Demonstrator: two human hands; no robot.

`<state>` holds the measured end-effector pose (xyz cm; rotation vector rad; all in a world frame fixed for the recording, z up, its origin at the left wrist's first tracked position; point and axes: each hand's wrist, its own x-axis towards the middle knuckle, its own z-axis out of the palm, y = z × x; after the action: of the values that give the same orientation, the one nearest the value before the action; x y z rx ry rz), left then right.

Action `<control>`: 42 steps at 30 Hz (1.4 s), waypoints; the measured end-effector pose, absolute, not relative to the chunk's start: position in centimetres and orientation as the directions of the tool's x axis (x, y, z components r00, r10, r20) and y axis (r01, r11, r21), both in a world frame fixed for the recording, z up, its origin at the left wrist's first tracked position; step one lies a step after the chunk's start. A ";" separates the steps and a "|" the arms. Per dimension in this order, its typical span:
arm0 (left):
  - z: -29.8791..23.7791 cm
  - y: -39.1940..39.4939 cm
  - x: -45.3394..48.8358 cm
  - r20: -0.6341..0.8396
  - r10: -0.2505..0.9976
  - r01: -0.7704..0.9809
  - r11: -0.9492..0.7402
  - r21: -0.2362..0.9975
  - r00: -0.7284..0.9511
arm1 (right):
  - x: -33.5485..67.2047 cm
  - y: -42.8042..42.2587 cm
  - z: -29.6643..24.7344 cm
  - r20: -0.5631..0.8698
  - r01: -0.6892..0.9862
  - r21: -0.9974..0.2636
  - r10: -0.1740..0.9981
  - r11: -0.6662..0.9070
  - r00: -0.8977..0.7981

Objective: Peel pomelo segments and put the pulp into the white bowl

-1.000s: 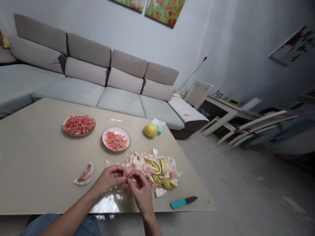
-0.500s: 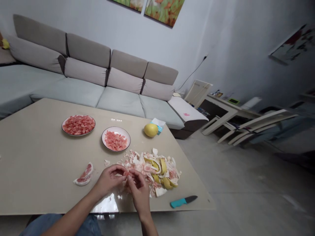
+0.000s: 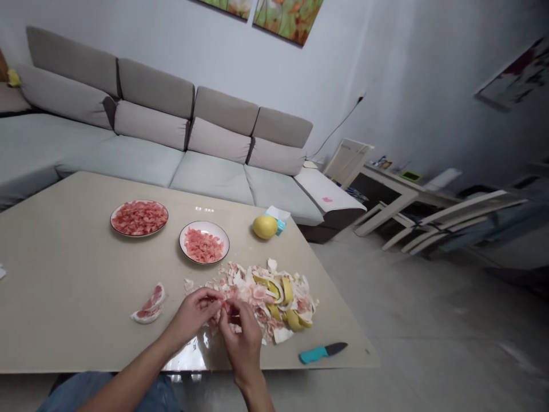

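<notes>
My left hand (image 3: 193, 313) and my right hand (image 3: 242, 335) meet over the near edge of the beige table (image 3: 64, 286). Both pinch a small pink piece of pomelo flesh (image 3: 225, 309) between their fingertips. Just behind them lies a heap of pink-white membrane and yellow peel scraps (image 3: 268, 297). To the left of my left hand rests a pomelo segment (image 3: 148, 306) still in its white skin. Further back stand a small plate of pink flesh (image 3: 204, 243) and a larger plate of pink flesh (image 3: 139, 218).
A knife with a teal handle (image 3: 321, 352) lies near the table's front right corner. A whole yellow fruit (image 3: 265, 226) sits beside a tissue pack (image 3: 278, 217) at the far edge. A grey sofa (image 3: 171, 149) runs behind the table. White folded furniture (image 3: 429, 217) stands at the right.
My hands have kept working the same pink piece, with the fingers shifting slightly. The view has drifted a little to the left.
</notes>
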<state>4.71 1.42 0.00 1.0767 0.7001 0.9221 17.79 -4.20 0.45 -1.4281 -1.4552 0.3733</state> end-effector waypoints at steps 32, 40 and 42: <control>1.9 1.3 3.9 -0.180 0.806 -0.394 0.454 0.799 0.564 | 19.2 -4.0 1.5 0.264 0.346 -0.919 0.947 0.190 0.182; 2.2 1.7 3.9 -0.176 0.861 -0.238 0.319 0.917 0.478 | 18.9 -3.7 1.9 0.256 0.358 -0.921 0.933 0.155 0.253; 2.3 1.6 3.9 -0.219 0.844 -0.211 0.359 0.909 0.490 | 18.7 -3.6 2.0 0.224 0.314 -0.939 0.944 0.142 0.243</control>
<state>3.92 1.64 2.27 0.9666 0.7872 0.7789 18.71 -3.61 1.99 -1.3940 -1.2862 0.7094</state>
